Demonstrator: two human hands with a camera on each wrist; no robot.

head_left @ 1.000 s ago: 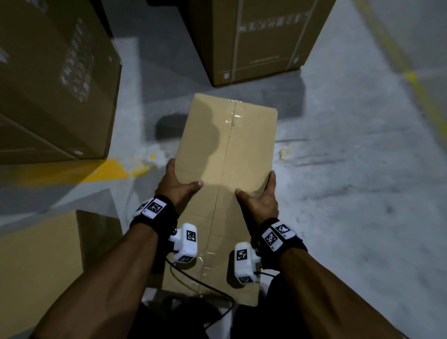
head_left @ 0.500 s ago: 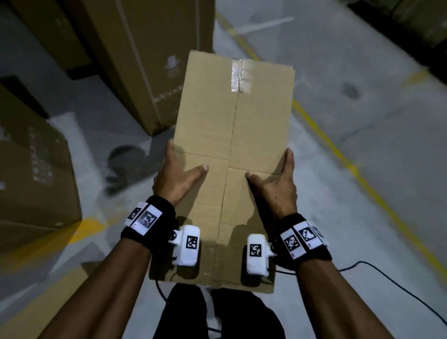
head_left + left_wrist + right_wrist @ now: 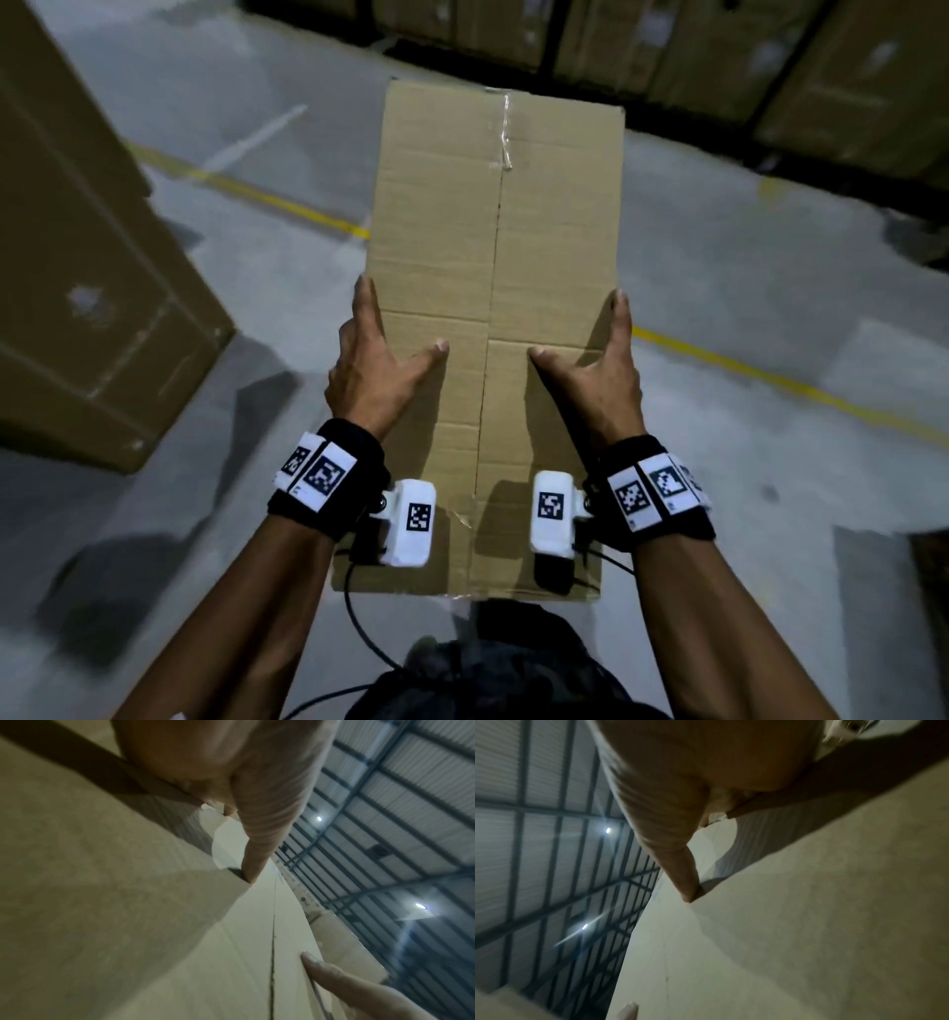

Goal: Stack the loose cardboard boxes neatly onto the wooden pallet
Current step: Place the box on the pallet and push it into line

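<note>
A person is carrying a long cardboard box (image 3: 493,288) lengthwise out in front of the body, clear of the floor (image 3: 770,318), its far end pointing toward 12 o'clock and its near end sitting close to the waist at 6 o'clock. The left hand (image 3: 372,375) is clamping the box's left edge, its thumb lying across the top face toward 3 o'clock while the index finger is running straight along the edge toward 12 o'clock; the remaining fingers are dropping down the side, out of the head camera's sight. The right hand (image 3: 598,380) is mirroring it on the right edge, thumb pointing toward 9 o'clock. So each grip is closing on the box between thumb and fingers. In the left wrist view the left thumb (image 3: 259,833) is pressing its tip onto the top face beside the centre seam, and the tip of the right hand's thumb (image 3: 334,977) is showing at about 5 o'clock. The right wrist view is showing the right thumb (image 3: 675,862) planted the same way. A strip of clear tape (image 3: 506,136) is running down the seam at the far end. A tall carton (image 3: 87,288) is standing on the floor at 9 o'clock, a row of stacked cartons (image 3: 719,56) is lining the background from 12 to 2 o'clock, and a yellow floor line (image 3: 267,198) is passing under the box. The pallet is not appearing in any view.
</note>
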